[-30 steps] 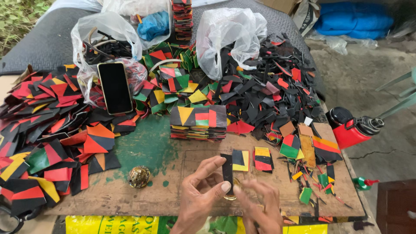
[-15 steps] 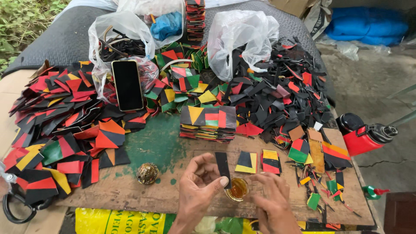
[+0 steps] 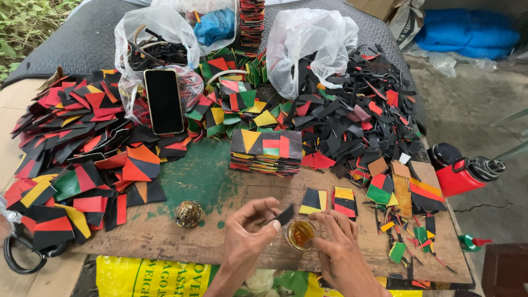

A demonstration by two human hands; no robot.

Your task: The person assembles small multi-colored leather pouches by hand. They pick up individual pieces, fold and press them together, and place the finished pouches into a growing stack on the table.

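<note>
My left hand [image 3: 247,236] pinches a small black strip [image 3: 285,214] just above a little open tin of amber glue [image 3: 300,234]. My right hand [image 3: 338,250] rests beside the tin and steadies it on the worn wooden board [image 3: 165,231]. Just beyond the hands lie two small patchwork squares, one black and yellow [image 3: 313,201], one yellow, black and red [image 3: 345,201]. A neat stack of finished multicoloured squares [image 3: 267,151] stands farther back on the board.
Heaps of red, black, yellow and green pieces [image 3: 77,154] cover the left and back. A phone [image 3: 163,100] leans on a plastic bag. A round metal lid [image 3: 188,214] lies left of my hands. A red flask [image 3: 465,173] lies at right; scissors [image 3: 22,250] at left edge.
My left hand has tilted the black strip from upright to slanting over the glue tin, which now shows between my hands. The view has shifted slightly.
</note>
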